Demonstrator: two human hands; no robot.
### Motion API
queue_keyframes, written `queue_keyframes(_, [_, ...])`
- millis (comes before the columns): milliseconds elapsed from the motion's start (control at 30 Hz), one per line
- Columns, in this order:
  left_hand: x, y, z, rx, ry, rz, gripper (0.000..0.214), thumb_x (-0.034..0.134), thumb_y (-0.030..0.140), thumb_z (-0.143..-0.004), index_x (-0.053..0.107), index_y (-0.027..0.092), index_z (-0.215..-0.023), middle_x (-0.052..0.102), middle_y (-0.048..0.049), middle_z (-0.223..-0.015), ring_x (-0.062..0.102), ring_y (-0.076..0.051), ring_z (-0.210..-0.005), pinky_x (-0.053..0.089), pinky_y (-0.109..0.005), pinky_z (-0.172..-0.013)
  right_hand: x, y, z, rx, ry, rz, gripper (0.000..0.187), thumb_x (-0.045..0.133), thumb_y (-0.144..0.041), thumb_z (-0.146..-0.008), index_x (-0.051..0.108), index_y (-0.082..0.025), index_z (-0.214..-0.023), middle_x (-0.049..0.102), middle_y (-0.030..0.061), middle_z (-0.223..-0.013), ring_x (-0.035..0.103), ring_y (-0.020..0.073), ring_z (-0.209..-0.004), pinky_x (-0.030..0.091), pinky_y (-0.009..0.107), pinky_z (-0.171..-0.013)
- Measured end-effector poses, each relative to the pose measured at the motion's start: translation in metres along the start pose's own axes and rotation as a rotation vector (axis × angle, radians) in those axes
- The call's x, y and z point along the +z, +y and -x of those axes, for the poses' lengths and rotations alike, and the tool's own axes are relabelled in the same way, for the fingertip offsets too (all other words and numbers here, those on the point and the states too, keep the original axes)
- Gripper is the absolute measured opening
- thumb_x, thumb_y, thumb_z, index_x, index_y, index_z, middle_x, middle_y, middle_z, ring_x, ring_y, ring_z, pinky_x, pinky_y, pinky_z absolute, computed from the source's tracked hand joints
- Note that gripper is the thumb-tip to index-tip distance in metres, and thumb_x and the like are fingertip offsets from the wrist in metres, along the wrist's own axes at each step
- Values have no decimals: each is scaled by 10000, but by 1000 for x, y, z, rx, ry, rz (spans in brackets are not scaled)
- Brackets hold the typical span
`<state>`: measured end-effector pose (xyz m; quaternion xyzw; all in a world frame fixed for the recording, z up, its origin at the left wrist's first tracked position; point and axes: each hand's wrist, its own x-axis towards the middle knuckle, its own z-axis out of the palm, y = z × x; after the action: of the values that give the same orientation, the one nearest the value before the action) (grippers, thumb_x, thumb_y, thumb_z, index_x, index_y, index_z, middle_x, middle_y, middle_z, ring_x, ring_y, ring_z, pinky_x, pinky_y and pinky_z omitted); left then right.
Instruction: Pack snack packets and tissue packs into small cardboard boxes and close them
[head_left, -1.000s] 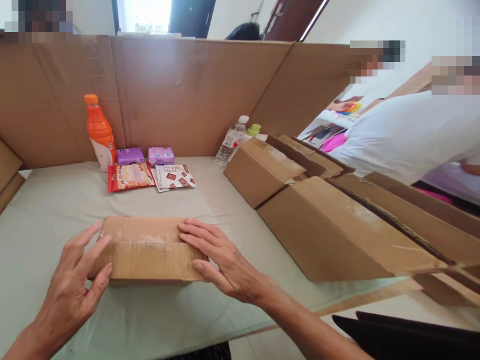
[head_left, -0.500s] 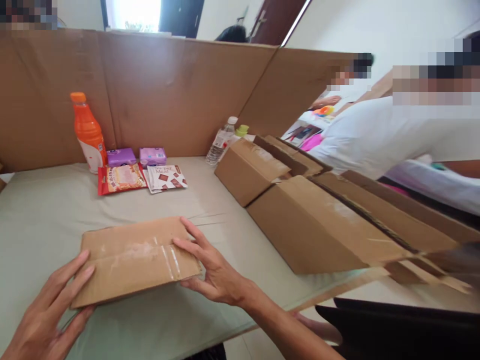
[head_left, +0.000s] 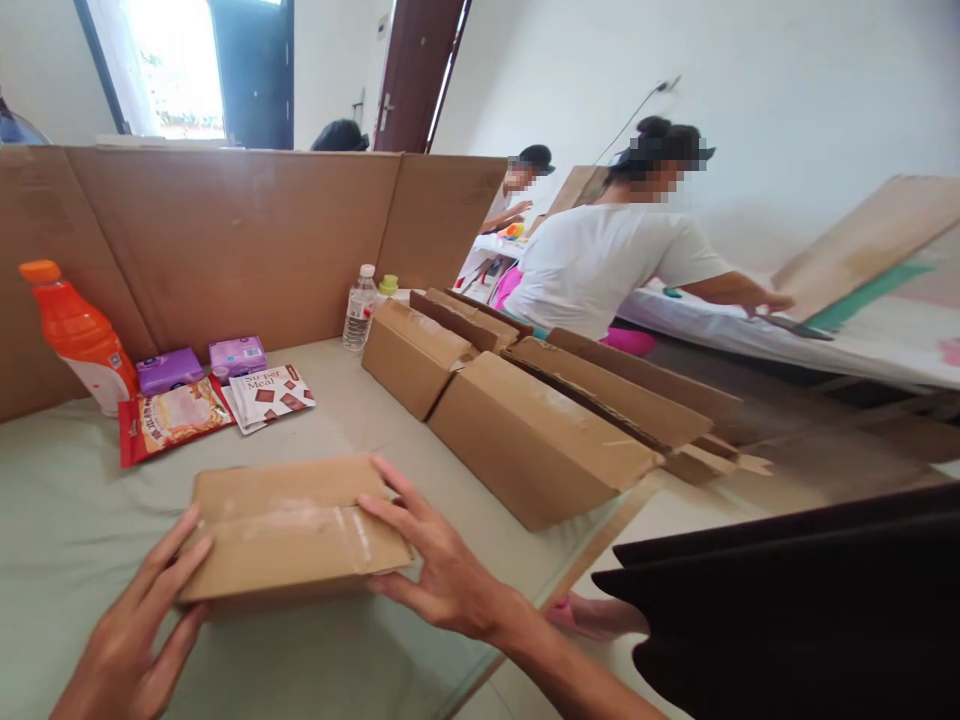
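Observation:
Between my two hands is a closed brown cardboard box (head_left: 292, 535), with shiny clear tape along its top seam. My left hand (head_left: 142, 620) grips its left end, fingers on the top and thumb low on the near side. At the opposite end my right hand (head_left: 431, 560) holds on, two fingers over the top edge and the thumb at the near corner. Beyond the box lie a red snack packet (head_left: 176, 418) and white "Super Meal" packets (head_left: 274, 396). Two purple packs (head_left: 169, 370) sit behind them.
An orange bottle (head_left: 79, 335) stands at the left by a cardboard partition (head_left: 247, 240). A clear water bottle (head_left: 361, 310) stands at the back. Open cardboard boxes (head_left: 517, 440) line the table's right edge. A person in a white shirt (head_left: 600, 260) works at another table; black cloth (head_left: 795, 590) hangs lower right.
The view has swung to the right, so the table items appear further left. Both hands still hold the box, which shows more of its near side now.

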<state>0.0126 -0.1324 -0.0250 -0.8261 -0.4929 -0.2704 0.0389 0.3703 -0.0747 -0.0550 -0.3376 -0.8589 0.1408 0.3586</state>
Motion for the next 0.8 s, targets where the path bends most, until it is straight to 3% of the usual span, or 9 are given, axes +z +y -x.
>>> queue_keyframes(100, [38, 11, -85, 185, -50, 132, 486, 431, 99, -981, 455, 197, -1456, 484, -159, -1560, 551, -229, -1386, 554, -359, -1069, -21, 10, 32, 211, 173, 178, 612, 631, -362, -955, 391, -281, -1511, 231, 211, -1661, 381, 383, -1488, 490, 549, -1092])
queue_keyframes(200, [78, 14, -168, 283, -134, 158, 437, 476, 82, -955, 540, 177, -1377, 550, -152, -1504, 572, -243, -1361, 537, -423, -1091, -28, 21, 44, 364, 318, 339, 617, 608, -365, -965, 374, -302, -1532, 245, 177, -1655, 400, 408, -1466, 499, 596, -1069])
queue_keyframes(300, [112, 16, -239, 262, -166, 147, 386, 532, 71, -942, 610, 180, -1304, 594, -126, -1453, 595, -274, -1310, 512, -516, -1093, -28, 39, 35, 431, 375, 464, 633, 571, -355, -976, 337, -307, -1563, 220, 166, -1660, 423, 415, -1430, 509, 610, -1036])
queue_keyframes(433, [145, 15, -304, 125, -153, 132, 312, 643, 284, -967, 625, 183, -1262, 582, -111, -1409, 597, -277, -1247, 522, -537, -1044, -27, 75, 2, 431, 362, 694, 623, 570, -416, -971, 373, -252, -1539, 354, 197, -1590, 501, 403, -1280, 526, 588, -957])
queue_keyframes(533, [168, 12, -335, -18, -123, 160, 363, 653, 362, -963, 605, 193, -1281, 594, -109, -1357, 622, -262, -1180, 557, -488, -981, -28, 101, -29, 441, 302, 835, 595, 611, -443, -950, 474, -178, -1464, 443, 230, -1533, 558, 371, -1144, 526, 516, -902])
queue_keyframes(633, [190, 16, -350, -107, -92, 220, 416, 645, 376, -966, 570, 199, -1334, 570, -116, -1391, 607, -275, -1206, 546, -506, -998, -26, 121, -59, 482, 252, 861, 601, 619, -455, -941, 508, -151, -1448, 444, 252, -1538, 599, 339, -1023, 512, 472, -839])
queue_keyframes(733, [207, 29, -338, -110, -104, 274, 451, 644, 380, -965, 549, 198, -1367, 540, -124, -1436, 580, -294, -1252, 519, -543, -1035, -23, 136, -78, 503, 248, 816, 633, 607, -459, -942, 486, -128, -1468, 429, 271, -1543, 615, 359, -1031, 502, 490, -848])
queue_keyframes(800, [211, 36, -309, -89, -136, 293, 461, 649, 379, -961, 545, 200, -1373, 529, -126, -1453, 570, -301, -1271, 511, -552, -1047, -19, 142, -76, 468, 304, 738, 676, 582, -449, -955, 411, -111, -1515, 377, 281, -1570, 587, 394, -1173, 501, 511, -911])
